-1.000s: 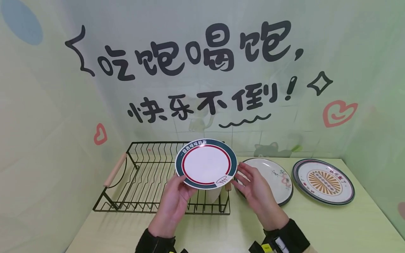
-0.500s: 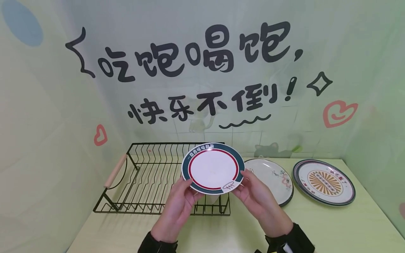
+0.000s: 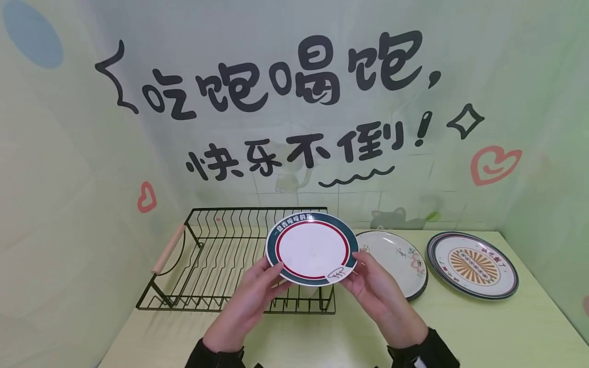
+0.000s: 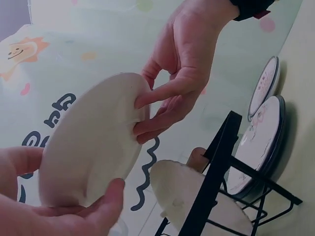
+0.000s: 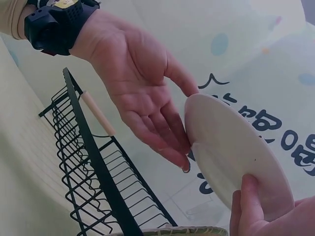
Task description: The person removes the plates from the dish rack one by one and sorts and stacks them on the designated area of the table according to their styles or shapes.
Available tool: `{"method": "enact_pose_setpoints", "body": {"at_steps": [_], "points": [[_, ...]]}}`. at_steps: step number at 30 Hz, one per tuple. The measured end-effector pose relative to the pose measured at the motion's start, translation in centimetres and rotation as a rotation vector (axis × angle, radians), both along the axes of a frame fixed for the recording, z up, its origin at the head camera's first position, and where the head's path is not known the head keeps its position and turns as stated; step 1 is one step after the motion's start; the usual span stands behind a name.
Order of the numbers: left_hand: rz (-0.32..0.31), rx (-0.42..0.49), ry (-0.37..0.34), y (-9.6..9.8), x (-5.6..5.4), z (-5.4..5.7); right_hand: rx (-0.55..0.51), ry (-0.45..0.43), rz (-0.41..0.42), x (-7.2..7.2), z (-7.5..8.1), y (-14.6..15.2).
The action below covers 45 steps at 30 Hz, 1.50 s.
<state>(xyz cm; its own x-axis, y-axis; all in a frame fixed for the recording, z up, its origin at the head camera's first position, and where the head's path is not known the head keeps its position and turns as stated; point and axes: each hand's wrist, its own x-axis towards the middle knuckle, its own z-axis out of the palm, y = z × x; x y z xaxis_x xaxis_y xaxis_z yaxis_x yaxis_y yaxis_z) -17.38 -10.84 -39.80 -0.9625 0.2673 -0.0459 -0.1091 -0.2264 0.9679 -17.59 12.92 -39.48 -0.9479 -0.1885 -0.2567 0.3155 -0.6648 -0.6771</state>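
Observation:
A small round plate (image 3: 312, 250) with a teal rim band and a red ring is held up, its white face tilted toward the head camera. My left hand (image 3: 248, 301) grips its lower left edge, thumb on the rim and fingers underneath. On the right edge, my right hand (image 3: 385, 299) pinches the rim with its thumb above. Both wrist views show the plain white underside of the plate (image 4: 93, 142), with fingertips spread against it. Behind and below it stands a black wire dish rack (image 3: 216, 260), partly covered by the plate and hands.
One white plate (image 4: 197, 196) stands upright in the rack's right end. Right of the rack lie a flower-patterned plate (image 3: 395, 260) on a dark-rimmed one and a stack topped by a sunburst plate (image 3: 474, 266). A printed cloth wall (image 3: 294, 117) rises behind the table (image 3: 460, 332).
The held plate has shifted right and slightly down. My right hand, earlier with fingers spread at its edge, now grips the rim. My left hand keeps its hold.

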Motion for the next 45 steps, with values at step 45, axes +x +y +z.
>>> {"method": "enact_pose_setpoints", "body": {"at_steps": [45], "points": [[0.058,-1.527,0.081,-21.5,-7.6,0.9,-0.015,-0.050,-0.073,0.3,-0.6,2.5]]}}
